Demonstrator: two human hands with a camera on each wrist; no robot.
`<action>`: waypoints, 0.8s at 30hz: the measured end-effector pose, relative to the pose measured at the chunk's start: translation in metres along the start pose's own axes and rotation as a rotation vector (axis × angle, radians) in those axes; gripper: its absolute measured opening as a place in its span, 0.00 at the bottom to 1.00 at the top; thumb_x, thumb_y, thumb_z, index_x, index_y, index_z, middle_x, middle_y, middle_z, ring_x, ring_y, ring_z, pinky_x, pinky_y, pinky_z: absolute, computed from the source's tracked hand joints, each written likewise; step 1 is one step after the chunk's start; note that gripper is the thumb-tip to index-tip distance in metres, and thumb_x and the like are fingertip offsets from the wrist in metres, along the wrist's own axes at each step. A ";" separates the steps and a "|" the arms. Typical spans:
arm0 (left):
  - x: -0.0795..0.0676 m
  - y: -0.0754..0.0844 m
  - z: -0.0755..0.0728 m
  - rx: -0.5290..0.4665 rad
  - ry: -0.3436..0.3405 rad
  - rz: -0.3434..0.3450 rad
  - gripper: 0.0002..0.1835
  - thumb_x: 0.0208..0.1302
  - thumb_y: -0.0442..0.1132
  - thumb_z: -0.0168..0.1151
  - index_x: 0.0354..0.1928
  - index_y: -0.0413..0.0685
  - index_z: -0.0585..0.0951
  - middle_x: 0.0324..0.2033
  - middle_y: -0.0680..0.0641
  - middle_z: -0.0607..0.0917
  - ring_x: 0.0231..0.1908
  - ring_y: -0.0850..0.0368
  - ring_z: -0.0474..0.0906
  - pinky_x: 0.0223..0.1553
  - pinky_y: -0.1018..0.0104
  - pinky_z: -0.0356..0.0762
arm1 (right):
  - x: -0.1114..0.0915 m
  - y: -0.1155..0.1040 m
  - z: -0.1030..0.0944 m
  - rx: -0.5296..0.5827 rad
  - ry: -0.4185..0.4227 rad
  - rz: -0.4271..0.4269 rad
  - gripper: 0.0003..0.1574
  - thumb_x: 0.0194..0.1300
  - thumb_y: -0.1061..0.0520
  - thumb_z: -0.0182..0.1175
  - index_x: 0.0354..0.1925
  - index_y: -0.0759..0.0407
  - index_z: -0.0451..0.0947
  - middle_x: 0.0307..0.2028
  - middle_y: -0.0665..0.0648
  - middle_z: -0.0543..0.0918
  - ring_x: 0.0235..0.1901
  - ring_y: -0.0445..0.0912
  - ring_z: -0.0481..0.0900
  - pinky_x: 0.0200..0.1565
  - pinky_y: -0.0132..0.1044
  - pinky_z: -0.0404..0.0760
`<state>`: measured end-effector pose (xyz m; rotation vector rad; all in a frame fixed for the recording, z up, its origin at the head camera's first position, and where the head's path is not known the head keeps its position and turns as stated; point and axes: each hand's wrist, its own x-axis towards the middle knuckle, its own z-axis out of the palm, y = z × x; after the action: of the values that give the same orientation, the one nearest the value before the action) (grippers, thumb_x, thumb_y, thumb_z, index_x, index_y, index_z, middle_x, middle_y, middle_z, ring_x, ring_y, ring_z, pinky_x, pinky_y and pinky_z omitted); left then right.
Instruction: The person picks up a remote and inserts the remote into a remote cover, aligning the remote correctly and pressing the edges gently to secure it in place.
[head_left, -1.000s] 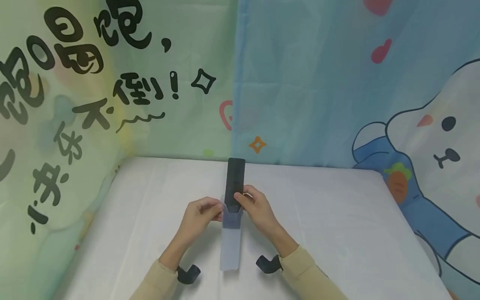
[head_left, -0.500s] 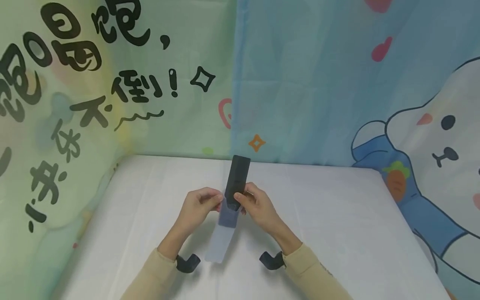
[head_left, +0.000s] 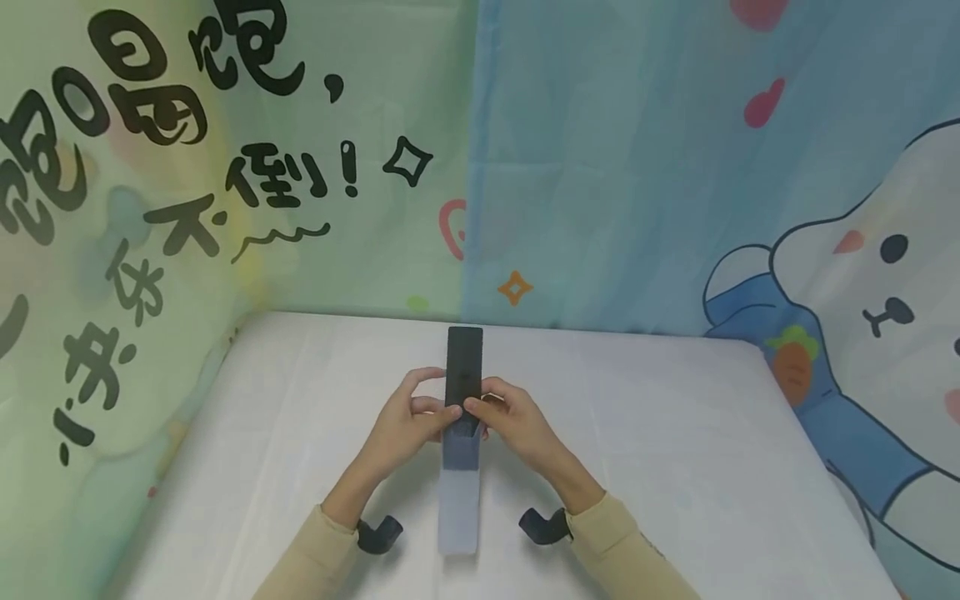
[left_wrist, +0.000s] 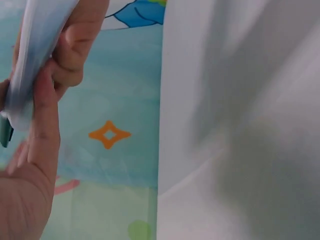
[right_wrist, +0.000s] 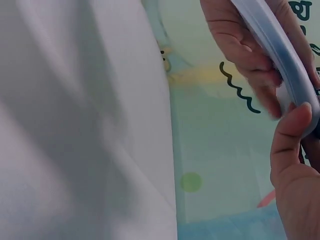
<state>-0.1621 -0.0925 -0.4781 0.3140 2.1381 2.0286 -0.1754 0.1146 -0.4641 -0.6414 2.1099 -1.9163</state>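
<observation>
A flat, oblong black object (head_left: 464, 358) stands partly inside a long, translucent plastic sleeve (head_left: 459, 512), its narrowed lower end showing through the film. My left hand (head_left: 401, 429) pinches the sleeve's mouth and the black object from the left, thumb in front. From the right, my right hand (head_left: 521, 425) grips the same spot, its thumb on the black face close to the left thumb. In the left wrist view a finger of the left hand (left_wrist: 45, 135) lies along the sleeve (left_wrist: 40, 50). The right wrist view has the right hand (right_wrist: 297, 165) at the sleeve's edge (right_wrist: 287, 60).
The hands work above a white-covered table (head_left: 637, 433). Printed cloth backdrops (head_left: 600, 167) rise behind it and on the left. Each wrist wears a black camera mount, the left one (head_left: 380, 534) and the right one (head_left: 543, 526).
The sleeve and black object tilted, then came back upright and sit slightly lower. My left hand's thumb has moved from the sleeve's left edge onto the front, beside the right thumb.
</observation>
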 end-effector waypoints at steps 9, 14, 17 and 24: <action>0.000 -0.001 -0.003 0.013 -0.036 0.061 0.25 0.69 0.40 0.66 0.65 0.41 0.73 0.31 0.44 0.87 0.34 0.50 0.87 0.39 0.57 0.85 | -0.003 0.005 -0.001 0.000 0.021 0.006 0.14 0.75 0.60 0.57 0.53 0.68 0.77 0.43 0.61 0.78 0.30 0.45 0.77 0.34 0.38 0.79; -0.002 0.001 -0.005 -0.018 -0.002 0.051 0.25 0.69 0.40 0.66 0.65 0.41 0.73 0.34 0.42 0.88 0.37 0.49 0.87 0.41 0.56 0.85 | -0.006 0.009 -0.003 -0.016 0.049 0.015 0.12 0.75 0.61 0.57 0.52 0.67 0.76 0.41 0.67 0.78 0.28 0.48 0.77 0.32 0.38 0.79; -0.002 0.003 -0.007 -0.023 0.010 0.048 0.26 0.69 0.42 0.66 0.65 0.42 0.72 0.37 0.42 0.88 0.39 0.48 0.87 0.42 0.56 0.84 | -0.008 0.010 -0.004 -0.044 0.043 0.051 0.12 0.75 0.59 0.57 0.50 0.68 0.77 0.38 0.69 0.79 0.29 0.53 0.78 0.31 0.36 0.79; -0.001 0.005 -0.007 -0.014 0.004 0.053 0.25 0.70 0.42 0.65 0.64 0.41 0.72 0.37 0.42 0.88 0.40 0.48 0.87 0.44 0.55 0.84 | -0.011 0.011 -0.004 -0.023 -0.003 0.047 0.11 0.75 0.59 0.57 0.42 0.68 0.78 0.32 0.75 0.75 0.27 0.54 0.76 0.29 0.35 0.77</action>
<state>-0.1632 -0.0993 -0.4728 0.3691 2.1387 2.0740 -0.1697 0.1236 -0.4757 -0.5933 2.1292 -1.8674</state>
